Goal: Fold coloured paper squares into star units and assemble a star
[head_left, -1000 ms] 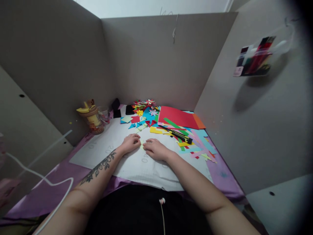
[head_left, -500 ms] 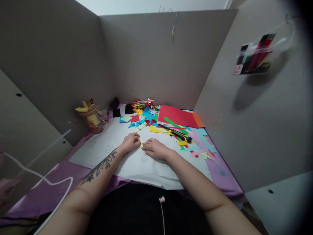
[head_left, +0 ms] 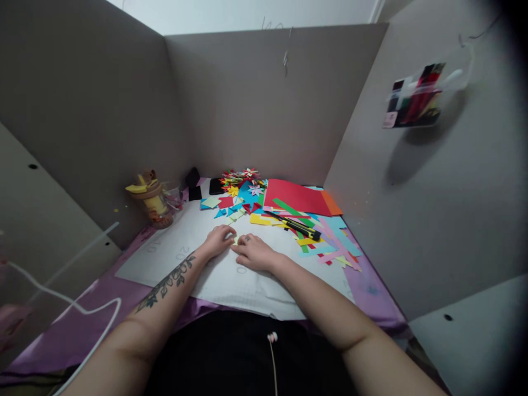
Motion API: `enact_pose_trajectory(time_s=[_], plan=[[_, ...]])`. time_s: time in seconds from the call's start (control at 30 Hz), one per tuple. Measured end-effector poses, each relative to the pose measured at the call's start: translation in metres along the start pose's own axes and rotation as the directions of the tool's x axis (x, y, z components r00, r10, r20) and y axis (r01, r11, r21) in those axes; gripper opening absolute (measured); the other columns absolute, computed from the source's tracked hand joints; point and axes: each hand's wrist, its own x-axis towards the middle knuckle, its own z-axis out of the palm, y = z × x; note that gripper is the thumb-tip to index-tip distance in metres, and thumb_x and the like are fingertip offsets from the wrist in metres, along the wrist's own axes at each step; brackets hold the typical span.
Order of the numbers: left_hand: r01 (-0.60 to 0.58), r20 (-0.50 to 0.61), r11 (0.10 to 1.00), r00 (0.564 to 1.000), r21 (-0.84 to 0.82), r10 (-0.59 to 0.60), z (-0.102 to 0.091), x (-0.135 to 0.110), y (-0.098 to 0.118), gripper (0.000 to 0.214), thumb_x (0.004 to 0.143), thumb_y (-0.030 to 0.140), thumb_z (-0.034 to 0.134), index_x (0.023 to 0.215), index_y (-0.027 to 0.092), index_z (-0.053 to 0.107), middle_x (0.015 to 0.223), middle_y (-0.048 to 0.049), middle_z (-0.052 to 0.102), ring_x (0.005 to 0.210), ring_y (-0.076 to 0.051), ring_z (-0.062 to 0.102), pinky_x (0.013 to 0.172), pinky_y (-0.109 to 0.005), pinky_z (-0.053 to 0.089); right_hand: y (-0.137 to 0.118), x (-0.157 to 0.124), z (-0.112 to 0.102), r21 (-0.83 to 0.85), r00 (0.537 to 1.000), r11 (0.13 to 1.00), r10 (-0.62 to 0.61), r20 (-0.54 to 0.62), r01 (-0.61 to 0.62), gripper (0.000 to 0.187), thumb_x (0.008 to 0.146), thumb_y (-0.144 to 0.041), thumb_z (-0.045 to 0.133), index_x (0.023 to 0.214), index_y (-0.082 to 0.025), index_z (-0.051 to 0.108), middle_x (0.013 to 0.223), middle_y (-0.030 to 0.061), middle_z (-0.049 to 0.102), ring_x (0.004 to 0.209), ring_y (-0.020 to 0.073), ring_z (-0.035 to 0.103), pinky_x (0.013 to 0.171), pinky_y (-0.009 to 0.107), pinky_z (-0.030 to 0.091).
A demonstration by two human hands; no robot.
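Observation:
A small pale yellow-green piece of paper (head_left: 236, 240) lies on the white numbered sheet (head_left: 165, 258), mostly covered by my fingers. My left hand (head_left: 219, 241), with curled fingers, pinches its left side. From the right, my right hand (head_left: 254, 253) has thumb and fingers closed on the same piece, the hand resting low on the sheet. How the paper is folded is too small to make out. Just beyond my hands lie small folded triangles and squares, among them blue triangles (head_left: 220, 213) and red triangles (head_left: 251, 208).
Paper stars (head_left: 247, 175) and red sheets (head_left: 297, 197) stand at the back. A yellow-black utility knife (head_left: 301, 227) lies across coloured paper strips (head_left: 325, 251) on the right. A yellow-brown container (head_left: 152, 201) is at left; a clear pouch (head_left: 416, 102) hangs on the right wall.
My right hand has shifted slightly left, its fingers closer to my left hand, so less of the paper shows. The camera view has turned a little.

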Motion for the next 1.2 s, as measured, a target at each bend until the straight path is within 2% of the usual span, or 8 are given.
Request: enact_pose_trajectory(time_s=[0.43, 0.57, 0.7, 0.8, 0.93, 1.03, 1.1, 1.2], plan=[[0.072, -0.054, 0.991, 0.996, 0.113, -0.066, -0.014, -0.010, -0.012, 0.018, 0.076, 0.032, 0.056, 0.088, 0.024, 0.066, 0.103, -0.0047, 0.063, 0.101, -0.023, 0.053, 0.091, -0.037, 0.038, 0.016, -0.016, -0.009, 0.151, 0.997, 0.986, -0.072, 0.005, 0.070, 0.019, 0.082, -0.027, 0.056, 0.094, -0.024, 0.071, 0.119, 0.0071, 0.056, 0.109, 0.0221, 0.050, 0.090, 0.037, 0.040], [0.014, -0.092, 0.995, 0.996, 0.094, -0.005, -0.016, -0.017, -0.004, 0.023, 0.081, 0.033, 0.048, 0.094, 0.021, 0.063, 0.099, -0.0064, 0.064, 0.097, -0.022, 0.054, 0.088, -0.036, 0.040, 0.017, -0.016, -0.008, 0.191, 0.996, 0.978, -0.081, -0.031, 0.085, 0.019, 0.081, -0.025, 0.058, 0.095, -0.023, 0.071, 0.115, 0.0073, 0.060, 0.106, 0.0213, 0.051, 0.091, 0.037, 0.040], [-0.112, -0.004, 0.992, 0.994, 0.057, 0.113, -0.017, -0.020, 0.005, 0.022, 0.081, 0.034, 0.047, 0.093, 0.023, 0.063, 0.108, -0.0048, 0.062, 0.105, -0.021, 0.052, 0.094, -0.036, 0.037, 0.019, -0.013, -0.003, 0.231, 0.990, 0.965, -0.110, -0.090, 0.128, 0.018, 0.079, -0.021, 0.058, 0.092, -0.021, 0.071, 0.105, 0.0074, 0.063, 0.101, 0.0198, 0.053, 0.089, 0.034, 0.042], [-0.098, 0.043, 0.994, 0.994, 0.039, 0.096, -0.016, -0.019, 0.009, 0.015, 0.076, 0.034, 0.055, 0.082, 0.023, 0.063, 0.114, -0.0042, 0.059, 0.110, -0.023, 0.049, 0.095, -0.037, 0.037, 0.019, -0.012, 0.000, 0.259, 0.987, 0.957, -0.101, -0.127, 0.131, 0.016, 0.077, -0.020, 0.059, 0.090, -0.020, 0.070, 0.105, 0.0073, 0.062, 0.100, 0.0193, 0.053, 0.089, 0.034, 0.042], [-0.083, -0.035, 0.991, 0.996, -0.105, 0.080, -0.012, -0.016, 0.012, 0.013, 0.076, 0.032, 0.053, 0.074, 0.020, 0.058, 0.109, -0.0058, 0.060, 0.105, -0.022, 0.052, 0.094, -0.037, 0.038, 0.018, -0.009, -0.002, 0.311, 0.967, 0.950, 0.070, -0.247, 0.010, 0.016, 0.078, -0.018, 0.058, 0.091, -0.019, 0.066, 0.101, 0.0070, 0.061, 0.099, 0.0184, 0.052, 0.090, 0.034, 0.040], [-0.035, -0.123, 0.976, 0.992, -0.216, 0.009, -0.009, -0.016, 0.019, 0.013, 0.079, 0.030, 0.049, 0.077, 0.019, 0.055, 0.089, -0.0042, 0.062, 0.089, -0.019, 0.056, 0.084, -0.034, 0.043, 0.020, -0.007, -0.002, 0.384, 0.886, 0.912, 0.293, -0.359, -0.146, 0.013, 0.077, -0.019, 0.059, 0.090, -0.018, 0.063, 0.093, 0.0055, 0.061, 0.097, 0.0186, 0.052, 0.089, 0.035, 0.040], [-0.010, -0.151, 0.964, 0.988, -0.264, -0.032, -0.007, -0.017, 0.026, 0.012, 0.079, 0.029, 0.048, 0.077, 0.019, 0.054, 0.081, -0.0022, 0.060, 0.083, -0.018, 0.055, 0.078, -0.031, 0.044, 0.022, -0.004, -0.001, 0.432, 0.847, 0.879, 0.379, -0.373, -0.203, 0.009, 0.076, -0.020, 0.061, 0.084, -0.018, 0.063, 0.090, 0.0046, 0.061, 0.096, 0.0190, 0.052, 0.089, 0.035, 0.039], [-0.019, -0.182, 0.946, 0.982, -0.324, -0.042, -0.003, -0.016, 0.039, 0.011, 0.079, 0.028, 0.048, 0.076, 0.019, 0.053, 0.080, -0.0006, 0.059, 0.080, -0.016, 0.055, 0.074, -0.028, 0.044, 0.026, -0.002, 0.002, 0.507, 0.827, 0.831, 0.441, -0.349, -0.230, 0.003, 0.074, -0.020, 0.060, 0.074, -0.018, 0.062, 0.084, 0.0029, 0.060, 0.089, 0.0173, 0.054, 0.083, 0.031, 0.041]])
